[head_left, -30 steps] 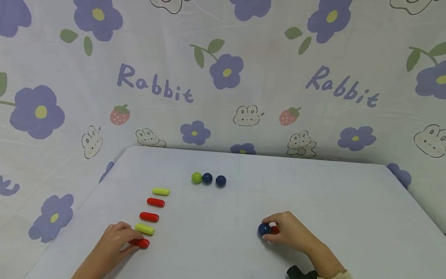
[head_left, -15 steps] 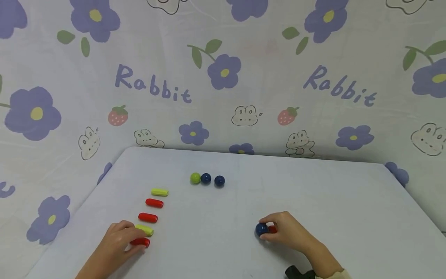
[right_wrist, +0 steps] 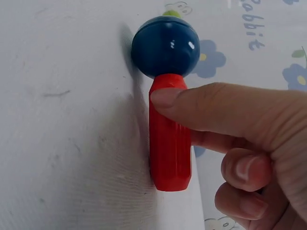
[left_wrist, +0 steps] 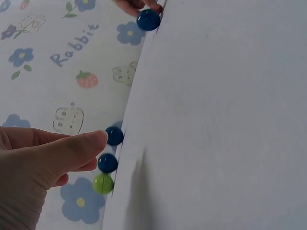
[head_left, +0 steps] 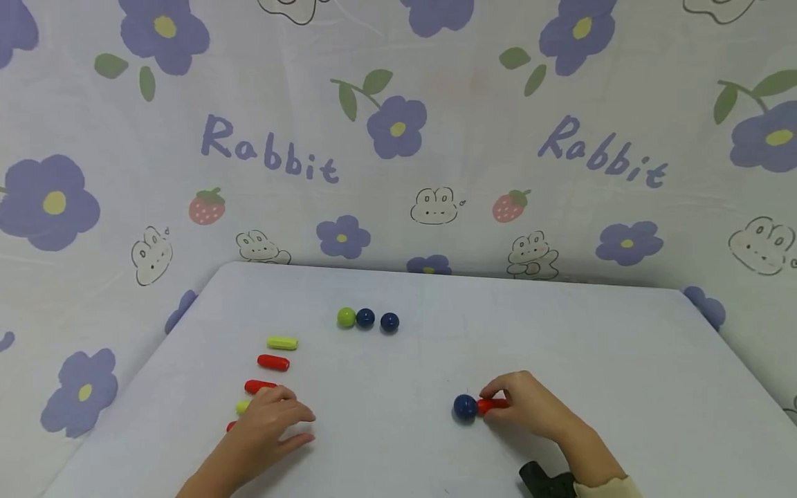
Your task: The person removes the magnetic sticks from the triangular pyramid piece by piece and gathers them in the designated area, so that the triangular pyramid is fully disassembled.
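My right hand point(head_left: 532, 408) pinches a red faceted stick point(right_wrist: 170, 143) between thumb and finger. A glossy dark blue ball point(right_wrist: 165, 45) sits at the stick's far end, touching it. My left hand point(head_left: 268, 425) hovers at the left with fingers extended and nothing between thumb and fingertips. It partly covers the near end of a column of sticks: a red stick point(head_left: 258, 386), a yellow-green stick point(head_left: 242, 407) and another red stick point(head_left: 231, 427). Farther back in that column lie a yellow-green stick point(head_left: 283, 343) and a red stick point(head_left: 273, 362).
Toward the back of the white table point(head_left: 560, 332) a green ball point(head_left: 346, 317) touches a blue ball point(head_left: 365, 318), with a second blue ball point(head_left: 389, 322) slightly apart. A black object point(head_left: 546, 481) is by my right wrist. A flowered cloth point(head_left: 373, 194) hangs behind.
My left hand has left the nearest red stick, moving right with nothing held. My right fingers have slid off the blue ball back onto the red stick, showing more of both.
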Action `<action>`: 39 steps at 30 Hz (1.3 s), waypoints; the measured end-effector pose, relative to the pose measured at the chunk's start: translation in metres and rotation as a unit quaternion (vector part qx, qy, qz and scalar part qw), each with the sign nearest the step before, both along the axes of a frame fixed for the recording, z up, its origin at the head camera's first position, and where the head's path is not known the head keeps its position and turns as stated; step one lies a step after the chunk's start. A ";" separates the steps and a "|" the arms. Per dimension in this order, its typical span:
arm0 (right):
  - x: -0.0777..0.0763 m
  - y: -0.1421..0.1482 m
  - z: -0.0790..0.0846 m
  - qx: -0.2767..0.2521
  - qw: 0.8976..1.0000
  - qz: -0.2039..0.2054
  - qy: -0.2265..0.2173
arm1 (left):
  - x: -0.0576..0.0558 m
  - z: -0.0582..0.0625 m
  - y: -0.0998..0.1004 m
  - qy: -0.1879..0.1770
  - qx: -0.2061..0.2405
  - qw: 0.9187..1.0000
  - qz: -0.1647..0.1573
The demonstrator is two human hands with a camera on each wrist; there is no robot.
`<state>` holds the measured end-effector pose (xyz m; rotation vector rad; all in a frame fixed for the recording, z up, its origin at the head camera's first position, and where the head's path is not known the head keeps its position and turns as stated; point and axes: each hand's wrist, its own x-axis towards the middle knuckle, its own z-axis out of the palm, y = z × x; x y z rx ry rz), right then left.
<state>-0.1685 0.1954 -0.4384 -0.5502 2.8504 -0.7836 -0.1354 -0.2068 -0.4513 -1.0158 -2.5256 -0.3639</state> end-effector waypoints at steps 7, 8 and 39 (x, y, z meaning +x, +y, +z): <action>-0.001 0.001 0.002 -0.013 1.000 0.024 0.003 | -0.014 0.013 0.063 -0.130 -0.047 0.989 -0.043; -0.001 0.000 0.002 -0.013 1.000 0.024 0.002 | -0.017 0.013 0.073 -0.129 -0.048 0.989 -0.056; 0.002 -0.014 -0.002 -0.046 0.994 0.101 0.024 | -0.046 -0.002 0.183 -0.143 -0.039 0.988 -0.046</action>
